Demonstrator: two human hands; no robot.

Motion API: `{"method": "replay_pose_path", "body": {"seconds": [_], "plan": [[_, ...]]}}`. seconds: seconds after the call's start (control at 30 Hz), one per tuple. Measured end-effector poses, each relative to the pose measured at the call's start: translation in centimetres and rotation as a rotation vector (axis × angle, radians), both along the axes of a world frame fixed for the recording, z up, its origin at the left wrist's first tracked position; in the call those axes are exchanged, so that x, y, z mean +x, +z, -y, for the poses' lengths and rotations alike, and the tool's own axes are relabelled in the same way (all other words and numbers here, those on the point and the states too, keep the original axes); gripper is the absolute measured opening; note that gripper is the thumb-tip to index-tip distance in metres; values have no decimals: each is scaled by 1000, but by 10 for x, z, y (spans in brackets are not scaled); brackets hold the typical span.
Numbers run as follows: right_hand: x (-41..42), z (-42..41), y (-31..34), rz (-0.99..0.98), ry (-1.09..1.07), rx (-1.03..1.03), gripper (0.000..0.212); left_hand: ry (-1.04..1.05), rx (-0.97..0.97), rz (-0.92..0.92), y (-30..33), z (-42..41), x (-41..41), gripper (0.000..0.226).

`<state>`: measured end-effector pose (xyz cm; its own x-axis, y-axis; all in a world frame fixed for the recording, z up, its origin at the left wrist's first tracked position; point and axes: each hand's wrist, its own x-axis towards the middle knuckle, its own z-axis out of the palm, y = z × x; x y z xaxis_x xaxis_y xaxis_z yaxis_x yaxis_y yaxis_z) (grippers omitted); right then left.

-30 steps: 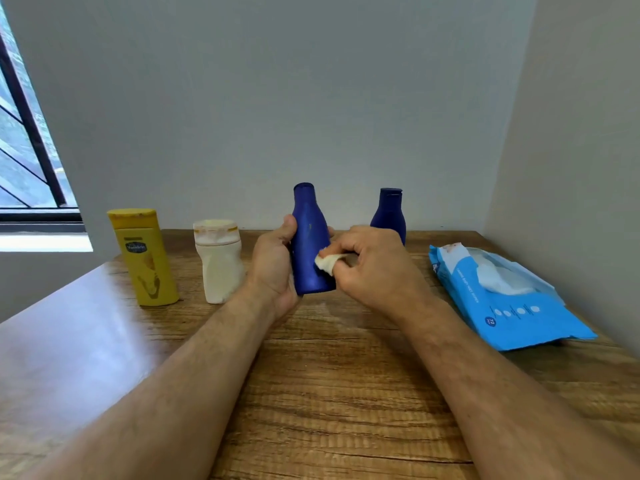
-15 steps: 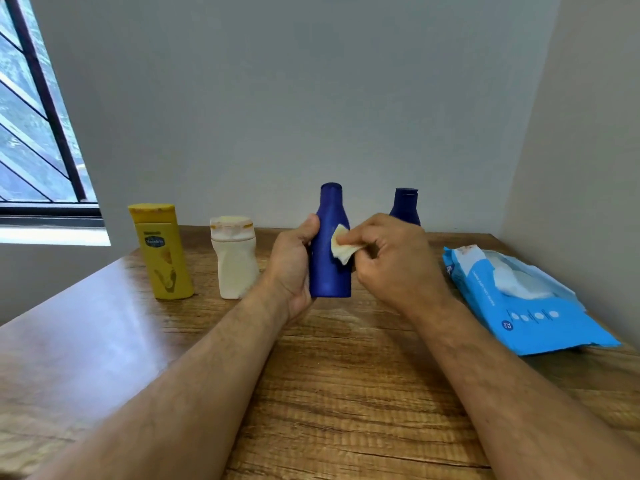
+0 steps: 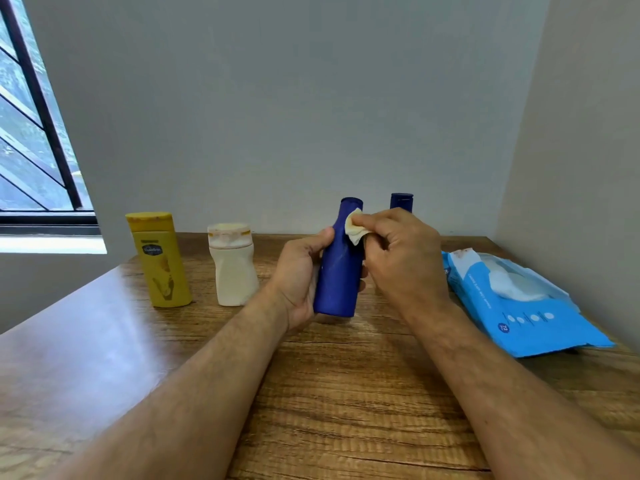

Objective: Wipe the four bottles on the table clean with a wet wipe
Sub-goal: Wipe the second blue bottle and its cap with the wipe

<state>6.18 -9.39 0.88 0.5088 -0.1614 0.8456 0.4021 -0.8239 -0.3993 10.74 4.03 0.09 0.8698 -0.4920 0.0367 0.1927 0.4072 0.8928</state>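
The yellow bottle [image 3: 159, 259] and white bottle [image 3: 232, 265] stand on the counter [image 3: 104, 341], residue visible at their caps; both appear unwiped. The left hand [image 3: 299, 282] grips the tall blue bottle [image 3: 341, 268], held upright at counter centre. The right hand [image 3: 398, 251] pinches the wet wipe [image 3: 355, 230] against its neck. The second blue bottle [image 3: 401, 201], mostly hidden, stands behind. The wipe pack [image 3: 519, 306] lies right. Judged: one bottle in progress, three remaining.

Four bottles [image 3: 338, 268] stand in a row on the table [image 3: 346, 393], wipes pack [image 3: 519, 306] rightmost.
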Motion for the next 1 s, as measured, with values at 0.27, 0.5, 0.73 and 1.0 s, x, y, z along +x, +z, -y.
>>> {"method": "replay_pose_path", "body": {"seconds": [0.27,0.5,0.73,1.0], "plan": [[-8,-6,-2,-325,266,-210,23,194,-149,-75,4,-4,10,47],[0,-7,-1,-89,6,-35,18,46,-17,-40,2,0,1,38],[-6,-3,1,-281,134,-170,22,95,7,-40,0,-1,4,42],[-6,-9,3,-459,238,-274,31,243,-82,-96,2,-6,13,45]]}}
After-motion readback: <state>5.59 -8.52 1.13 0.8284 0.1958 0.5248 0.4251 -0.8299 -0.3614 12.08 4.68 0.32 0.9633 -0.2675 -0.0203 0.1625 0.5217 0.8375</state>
